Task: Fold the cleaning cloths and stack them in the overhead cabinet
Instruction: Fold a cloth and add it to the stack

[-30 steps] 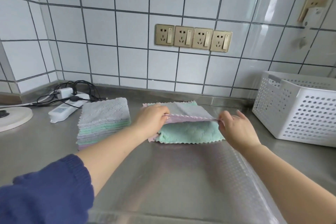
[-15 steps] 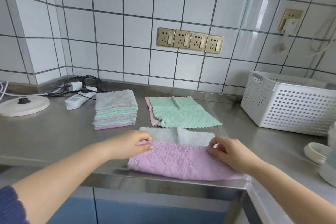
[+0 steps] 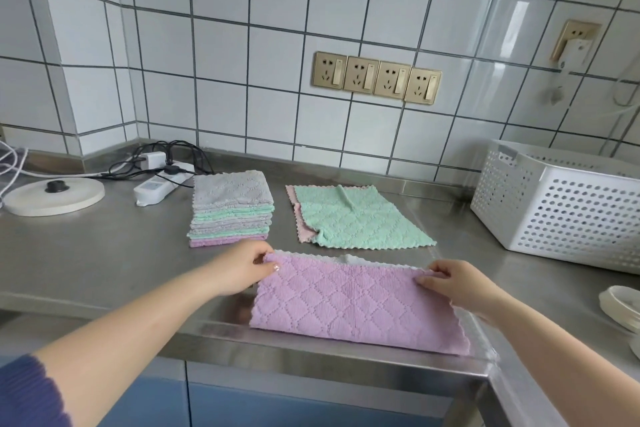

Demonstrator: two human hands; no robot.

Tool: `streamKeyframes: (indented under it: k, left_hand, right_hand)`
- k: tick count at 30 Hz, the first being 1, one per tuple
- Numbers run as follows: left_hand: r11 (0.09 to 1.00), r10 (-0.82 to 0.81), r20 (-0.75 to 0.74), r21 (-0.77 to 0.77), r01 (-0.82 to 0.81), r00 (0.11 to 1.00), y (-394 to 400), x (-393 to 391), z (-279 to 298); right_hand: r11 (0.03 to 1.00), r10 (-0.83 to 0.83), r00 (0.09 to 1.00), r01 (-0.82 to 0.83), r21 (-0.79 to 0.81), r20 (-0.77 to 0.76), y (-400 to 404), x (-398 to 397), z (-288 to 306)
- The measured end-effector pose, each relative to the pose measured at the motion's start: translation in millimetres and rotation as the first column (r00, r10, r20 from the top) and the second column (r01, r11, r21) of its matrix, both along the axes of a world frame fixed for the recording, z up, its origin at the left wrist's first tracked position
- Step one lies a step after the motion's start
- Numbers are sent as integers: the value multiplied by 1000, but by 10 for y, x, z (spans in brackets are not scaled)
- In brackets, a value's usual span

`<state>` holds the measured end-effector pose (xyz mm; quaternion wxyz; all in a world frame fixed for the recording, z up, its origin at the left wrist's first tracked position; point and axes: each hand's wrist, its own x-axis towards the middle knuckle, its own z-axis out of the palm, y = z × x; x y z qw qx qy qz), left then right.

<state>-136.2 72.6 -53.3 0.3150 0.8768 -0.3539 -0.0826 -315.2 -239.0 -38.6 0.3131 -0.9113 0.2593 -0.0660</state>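
Grip, left hand (image 3: 242, 269): pinches the far left corner of the purple cloth (image 3: 349, 305), thumb and fingers clamped on the edge.
Grip, right hand (image 3: 450, 282): pinches the far right corner of the same cloth, so both corners can be steered together and the edges matched.
Purple cloth: lies doubled at the near edge of the steel surface (image 3: 104, 253), a grey side showing along its far edge; my guess is a fold just being squared up.
Folded pile (image 3: 230, 208): neat stack behind the left hand, probably kept near so each finished cloth drops straight on.
Green cloth (image 3: 356, 218): flat and unfolded over a pink one, behind the purple cloth, waiting.
Cabinet: not in view.
Around: white basket (image 3: 561, 204) at right, power strip (image 3: 156, 187) with cables and a round white base (image 3: 55, 196) at left, wall sockets (image 3: 377, 78) above.
In the way: nothing lies between cloth and pile.
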Motion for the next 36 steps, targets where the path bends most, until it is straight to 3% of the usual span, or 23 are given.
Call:
streamKeyframes:
  k: [9, 19, 30, 34, 36]
  left_hand:
    - [986, 134, 113, 85, -144, 985, -229, 253, -76]
    - [957, 186, 192, 188, -222, 964, -364, 359, -109]
    - [925, 195, 150, 299, -232, 969, -399, 394, -72]
    - [905, 135, 431, 313, -288, 892, -350, 288, -7]
    - [945, 50, 440, 270, -185, 897, -447, 124, -1]
  right_hand:
    - [979, -101, 995, 99, -176, 0, -124, 389, -157]
    - [968, -133, 991, 127, -218, -13, -184, 507, -211]
    - [941, -144, 989, 130, -313, -22, -219, 601, -278]
    - [861, -105, 994, 71, -504, -41, -120, 465, -202]
    - [817, -6, 1000, -10, -577, -25, 45, 453, -173]
